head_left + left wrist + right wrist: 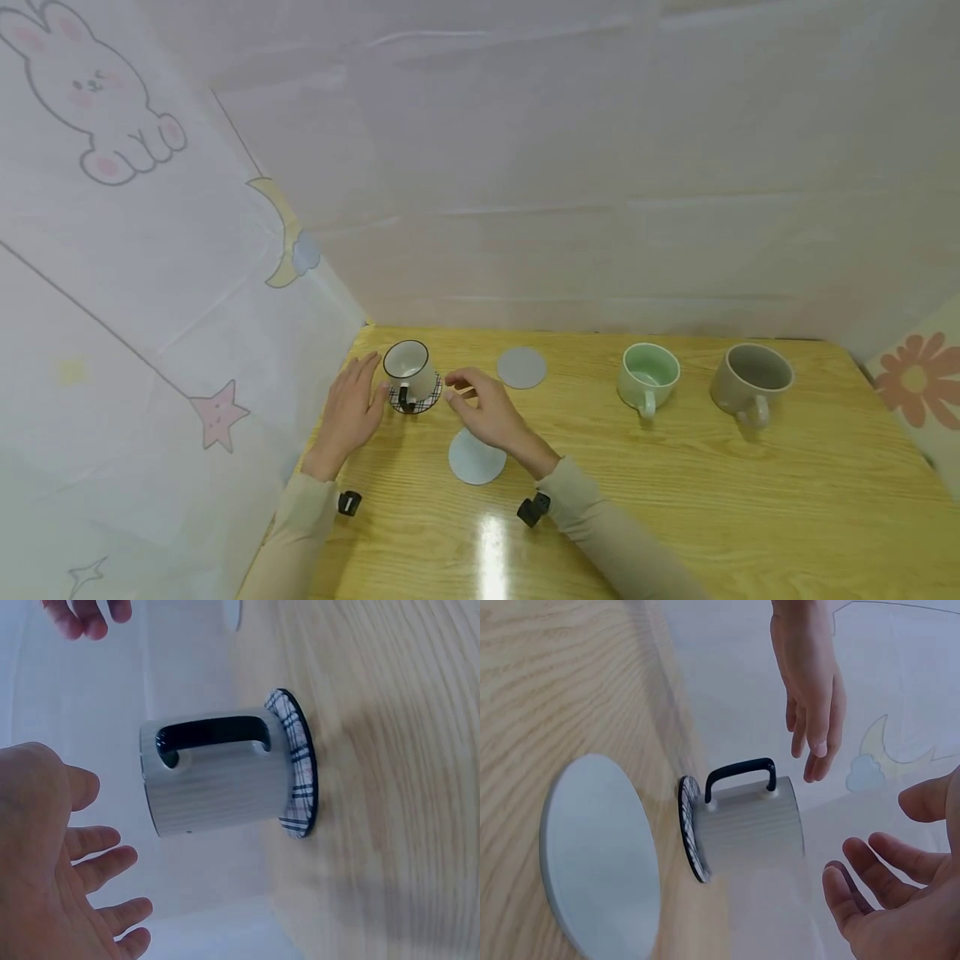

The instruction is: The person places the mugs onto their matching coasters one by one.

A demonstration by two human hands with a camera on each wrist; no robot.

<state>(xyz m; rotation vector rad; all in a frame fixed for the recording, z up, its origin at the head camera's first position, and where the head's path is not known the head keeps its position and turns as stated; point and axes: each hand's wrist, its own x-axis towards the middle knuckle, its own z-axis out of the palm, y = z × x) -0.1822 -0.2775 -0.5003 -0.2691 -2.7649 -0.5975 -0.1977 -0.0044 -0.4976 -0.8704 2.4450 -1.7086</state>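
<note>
**Head view: a white mug (423, 383) stands on a plaid coaster (301, 765), between my two grips**

My left grip (351, 408) is beside the mug with its fingers loosely extended, holding nothing. My right grip (486, 408) is on the other side, relaxed with the fingers lightly bent, also holding nothing. The wrist views show a gap between each of them and the mug.

The mug is upright, its dark handle (214, 733) turned toward me. From above I look past its dark rim onto a pale inner wall.

Near my right grip lie two discs on the wooden surface (675, 508): a pale blue one (477, 460), partly covered by that grip from above, and a grey one (522, 367) farther back.

Well apart to the right, a green mug (636, 390) stands upright, its pale green inside showing down to the bottom. Just beyond it is a taupe mug (729, 388); its inside is shaded, so I cannot tell what it contains. Both handles face me.
</note>
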